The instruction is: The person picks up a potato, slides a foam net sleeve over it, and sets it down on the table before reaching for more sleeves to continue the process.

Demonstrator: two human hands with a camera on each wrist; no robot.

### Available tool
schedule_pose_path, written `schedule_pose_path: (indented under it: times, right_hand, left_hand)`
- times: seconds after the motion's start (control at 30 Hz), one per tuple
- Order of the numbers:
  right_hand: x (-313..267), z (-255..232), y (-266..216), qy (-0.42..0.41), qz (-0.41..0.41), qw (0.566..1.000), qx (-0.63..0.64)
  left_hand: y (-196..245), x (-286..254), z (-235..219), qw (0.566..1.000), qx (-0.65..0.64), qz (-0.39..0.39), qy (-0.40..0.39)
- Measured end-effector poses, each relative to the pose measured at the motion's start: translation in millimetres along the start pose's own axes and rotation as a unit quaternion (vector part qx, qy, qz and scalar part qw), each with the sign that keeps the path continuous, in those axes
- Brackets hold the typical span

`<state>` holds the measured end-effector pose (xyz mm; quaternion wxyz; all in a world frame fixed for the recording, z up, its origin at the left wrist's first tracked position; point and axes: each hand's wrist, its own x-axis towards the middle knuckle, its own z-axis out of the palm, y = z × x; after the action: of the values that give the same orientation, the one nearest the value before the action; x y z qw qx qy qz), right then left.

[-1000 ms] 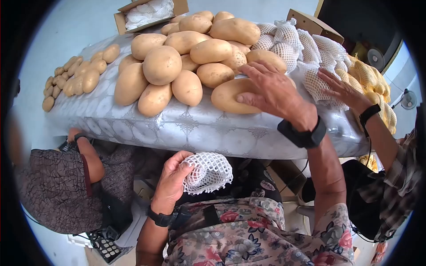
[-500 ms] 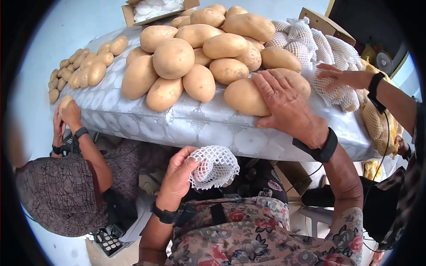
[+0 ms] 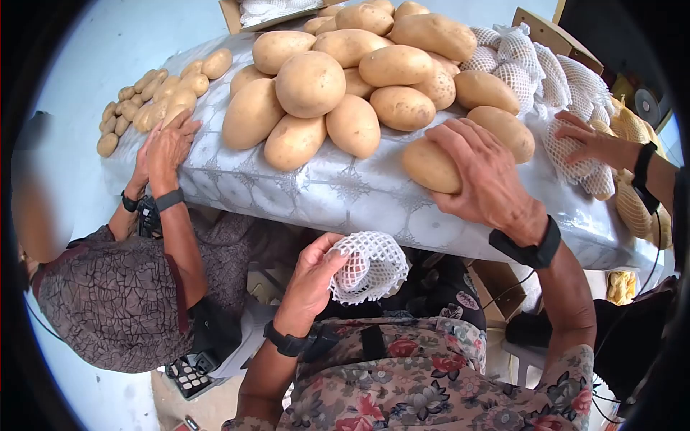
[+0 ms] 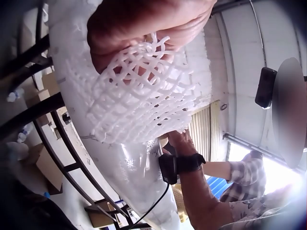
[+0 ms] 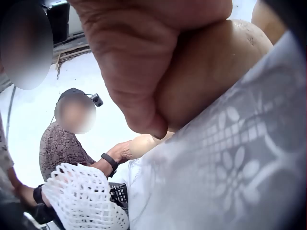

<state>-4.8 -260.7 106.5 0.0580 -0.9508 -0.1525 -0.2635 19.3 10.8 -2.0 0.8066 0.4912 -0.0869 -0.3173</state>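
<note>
in my head view the left hand (image 3: 310, 279) is below the front edge of the worktop (image 3: 309, 197), thumb and fingers pinching the rim of a white foam net (image 3: 379, 269). the left wrist view shows me its loose lattice up close, with fingertips visible through the mesh.

the right hand (image 3: 490, 176) is curved round a potato (image 3: 426, 165), thumb on the near side and fingers over the top. i see that potato lying on the silvery patterned cloth (image 3: 359, 197) near the front edge, and from the right wrist camera the grip looks close, palm against the skin. just beyond the hand lies another potato (image 3: 509, 134).

further left i have a heap of big potatoes (image 3: 310, 85), and past it, toward the left end, a group of small potatoes (image 3: 167, 92). to the right of the heap i make out net-wrapped potatoes (image 3: 519, 54), with a cardboard box (image 3: 557, 42) behind them.

a person in a dark crackle-patterned top (image 3: 118, 294) sits at the left, both hands (image 3: 169, 149) by the small potatoes. at the right another person's hand (image 3: 593, 144) is at the wrapped ones; i can't tell how firmly it holds them.
</note>
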Motion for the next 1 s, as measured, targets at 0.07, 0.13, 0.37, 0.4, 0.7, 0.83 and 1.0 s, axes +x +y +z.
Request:
schedule_pose_path:
  times: [0.07, 0.13, 0.37, 0.4, 0.7, 0.83, 1.0]
  right_hand:
    - [-5, 1, 5, 0.011, -0.011, 1.0, -0.01]
    - [-8, -1, 11, 0.021, -0.028, 0.999, 0.016]
    - [-22, -7, 18, 0.108, 0.066, 0.989, 0.076]
    - [-25, -4, 18, 0.129, 0.052, 0.987, 0.081]
    - [-52, -23, 12, 0.051, 0.094, 0.994, 0.035]
    - [-74, -23, 26, 0.166, 0.19, 0.959, 0.127]
    - [-87, -13, 29, 0.314, 0.269, 0.9, 0.138]
  left_hand:
    - [2, 3, 1, 1.0, 0.015, 0.006, 0.013]
    - [4, 2, 1, 1.0, 0.018, 0.005, 0.017]
    - [-7, 4, 1, 0.999, -0.036, 0.029, 0.025]
    - [-4, 5, 0, 0.999, -0.029, 0.034, 0.028]
    - [-6, 3, -11, 0.996, -0.04, 0.06, 0.053]
    - [-18, 6, -18, 0.997, -0.045, 0.051, 0.02]
    - [-17, 9, -10, 0.997, -0.033, 0.072, 0.005]
